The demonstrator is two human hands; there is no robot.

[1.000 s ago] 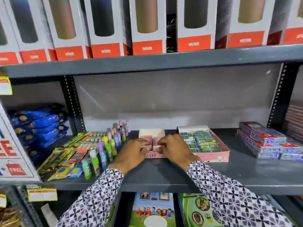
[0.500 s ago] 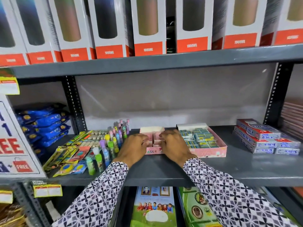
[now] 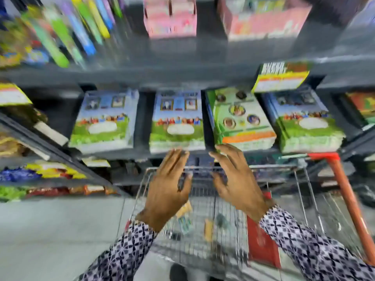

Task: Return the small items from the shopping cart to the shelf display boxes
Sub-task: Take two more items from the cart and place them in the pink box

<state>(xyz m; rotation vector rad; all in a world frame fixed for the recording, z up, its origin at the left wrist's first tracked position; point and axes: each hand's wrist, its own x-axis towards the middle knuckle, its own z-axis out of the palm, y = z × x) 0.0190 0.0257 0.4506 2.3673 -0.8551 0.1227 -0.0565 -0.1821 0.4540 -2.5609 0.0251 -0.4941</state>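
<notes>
Sleeves (image 3: 121, 254): patterned black-and-white, coming in from the bottom corners, both forearms angled up toward the middle.
Left hand (image 3: 166, 189): back of hand up, fingers spread and pointing toward the shelf, empty, hovering over the cart's near-left part.
Right hand (image 3: 237, 183): same deal, palm down, fingers fanned out, nothing pinched, hanging just beside the left one with a gap between.
Shopping cart (image 3: 300, 179): wire basket right under both hands, red-orange handle bar (image 3: 349, 199) running down the right side.
Small items (image 3: 209, 228): a few little packs lying on the cart's wire floor, way too blurry to say what they are; a flat red thing (image 3: 261, 238) leaning on the right.
Lower shelf: stacks of notebooks (image 3: 176, 120) side by side, green-covered stack (image 3: 239, 118) right of the middle one, just past the right fingertips.
Upper shelf (image 3: 182, 57): grey, heavily motion-smeared.
Display boxes: pink box (image 3: 170, 19) up top centre, second pink box (image 3: 261, 19) to its right, apart from each other.
Left of those: colourful tube-like things (image 3: 81, 27), streaked by blur.
</notes>
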